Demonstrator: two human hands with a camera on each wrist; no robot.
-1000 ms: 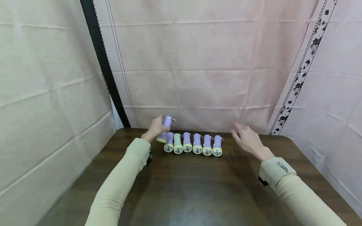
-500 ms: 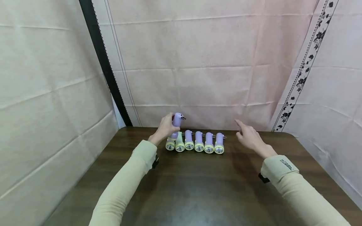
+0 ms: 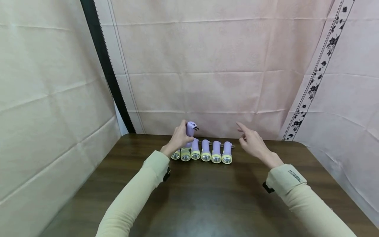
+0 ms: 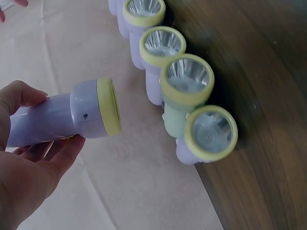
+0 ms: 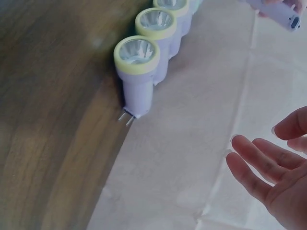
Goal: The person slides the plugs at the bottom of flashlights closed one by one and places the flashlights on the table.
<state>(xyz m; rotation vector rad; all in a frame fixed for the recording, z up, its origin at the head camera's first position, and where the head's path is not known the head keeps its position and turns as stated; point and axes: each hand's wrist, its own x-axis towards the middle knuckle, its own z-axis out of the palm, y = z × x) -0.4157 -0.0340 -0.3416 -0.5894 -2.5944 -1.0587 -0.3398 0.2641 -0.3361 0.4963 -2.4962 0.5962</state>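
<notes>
My left hand (image 3: 178,137) grips a purple flashlight (image 4: 62,117) around its body, thumb on one side and fingers on the other. Its yellow-rimmed head points down, and the end with metal prongs points up. In the head view it overlaps the left part of a row of flashlights lying along the far side of the table. That row holds several purple ones, such as the rightmost flashlight (image 3: 227,152), and one pale green flashlight (image 4: 182,98). To the right of the row, my right hand (image 3: 251,141) hovers with fingers loosely extended, holding nothing.
The dark wooden table (image 3: 201,200) has its far edge just behind the row. A pale cloth (image 3: 192,65) hangs upright behind it, with more cloth at both sides. Metal prongs (image 5: 127,117) stick out from the rear of the rightmost flashlight.
My left hand has carried the purple flashlight to the right, from the row's left end to over the green one. My right hand has shifted slightly left, still holding nothing.
</notes>
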